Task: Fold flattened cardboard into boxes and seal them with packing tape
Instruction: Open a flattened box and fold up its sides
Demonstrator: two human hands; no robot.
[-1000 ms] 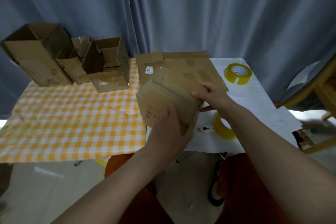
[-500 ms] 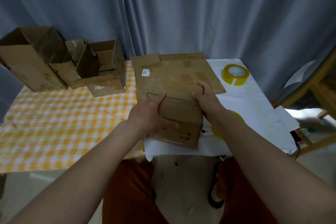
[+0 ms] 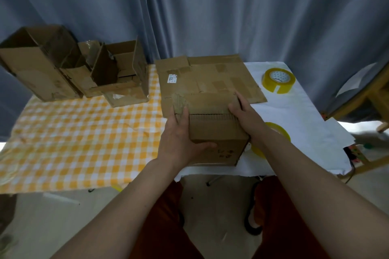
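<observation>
Counted three finished boxes (image 3: 69,69) at 10 o'clock, two tape rolls (image 3: 277,80) at 2 – one flattened sheet (image 3: 210,73) at 12. The box (image 3: 216,132) sat at center – left hand (image 3: 181,141) and right hand (image 3: 248,118) clasping its sides, fingers curled around it.

**Markings, none legible**

Small white label (image 3: 172,79) stuck on the flattened cardboard (image 3: 210,78) at the back of the table, dark print on it too small to read. Dark handwritten marks (image 3: 226,152) on the near face of the folded box (image 3: 216,130), blurred and not decipherable. No brand or number readable on the tape roll (image 3: 278,80)
</observation>
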